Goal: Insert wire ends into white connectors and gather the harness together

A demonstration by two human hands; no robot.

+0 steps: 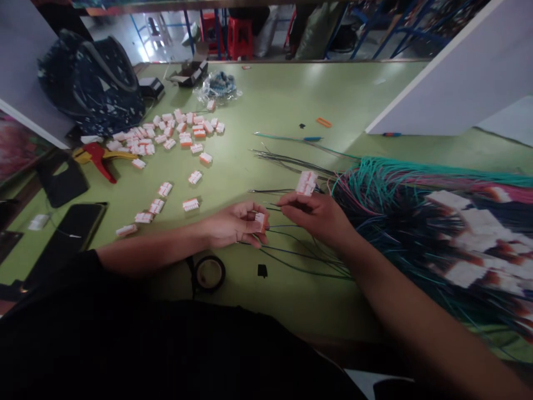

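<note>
My left hand [235,223] is closed on a small white-and-orange wire connector [260,221], held between thumb and fingers. A dark blue wire [287,226] runs from beside that connector to the right. Just to the right, my right hand [318,214] has thumb and forefinger pinched together at the tip of a thin dark wire [272,209]; its grip is partly hidden. Another white-and-orange connector [307,183] shows at the back of my right hand; whether it rests on the hand or lies behind cannot be told. Loose dark wires [291,161] lie beyond my hands.
Several loose connectors [166,130] spread over the green table at left, near a red-and-yellow wire stripper [102,158]. A tape roll [209,273] lies near my body. Bundled wires [375,183] with connectors fill the right. A dark patterned bag [91,83] stands back left.
</note>
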